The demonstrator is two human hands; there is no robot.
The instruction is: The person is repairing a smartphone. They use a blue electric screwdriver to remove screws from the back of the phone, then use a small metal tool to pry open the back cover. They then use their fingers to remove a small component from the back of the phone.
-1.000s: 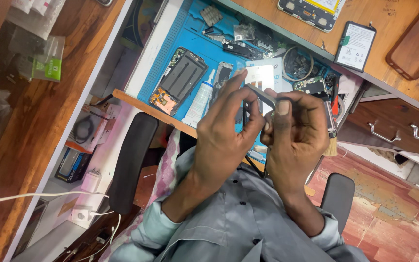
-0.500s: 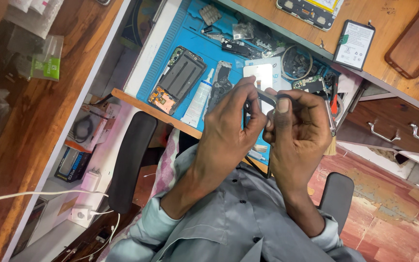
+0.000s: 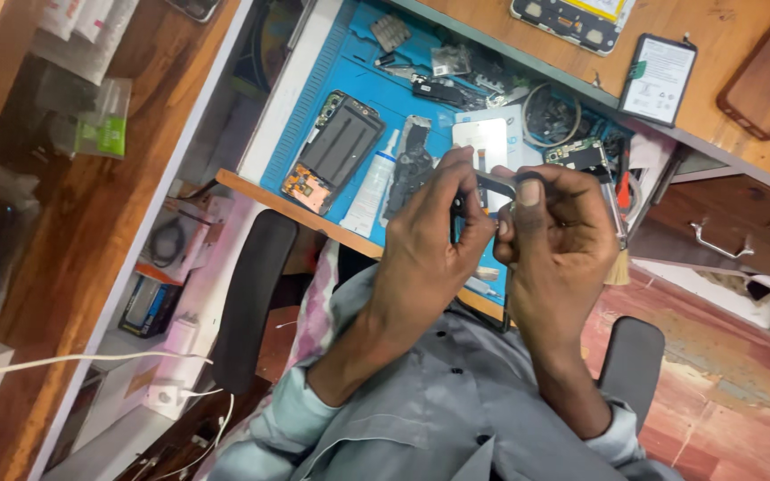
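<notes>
We hold a thin dark phone frame [image 3: 503, 223] up between both hands, above the near edge of the blue repair mat [image 3: 349, 80]. Left hand [image 3: 430, 240] pinches its left edge, fingers pressed together on it; right hand [image 3: 554, 240] clamps the right side, thumb on the top bar. We judge the part light, stiff but thin, easy to bend or crack, so grip by the edges, not the middle. An opened phone [image 3: 336, 151] lies flat on the mat, left of the hands, well apart. Versus half a second ago: hands sit in the same place, grip unchanged, only tiny finger shifts.
</notes>
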